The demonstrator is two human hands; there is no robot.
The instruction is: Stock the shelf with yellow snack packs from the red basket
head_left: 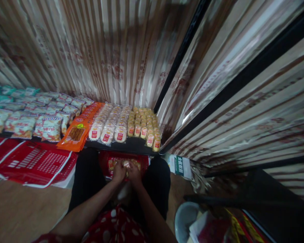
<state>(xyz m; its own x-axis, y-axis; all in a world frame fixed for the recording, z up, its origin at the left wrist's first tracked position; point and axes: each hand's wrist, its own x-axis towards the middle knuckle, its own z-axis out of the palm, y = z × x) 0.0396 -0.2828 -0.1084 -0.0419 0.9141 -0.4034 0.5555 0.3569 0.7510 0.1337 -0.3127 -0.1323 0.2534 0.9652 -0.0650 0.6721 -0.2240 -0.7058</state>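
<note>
1. The left hand (119,172) and the right hand (134,173) were close together, both closed on a small pack (127,164). It was too blurry for me to see each finger.
2. The pack was between the knees (162,170), over a red bag (103,168). More things seemed to be inside, but I couldn't tell what.
3. Just past the knees, on a black shelf (131,145), stood yellow packs (143,123) and white packs (105,126) in rows.
4. I think the step was handling that one pack with both hands.
5. The next move, I'd guess, called for a soft, sure hold.
</note>
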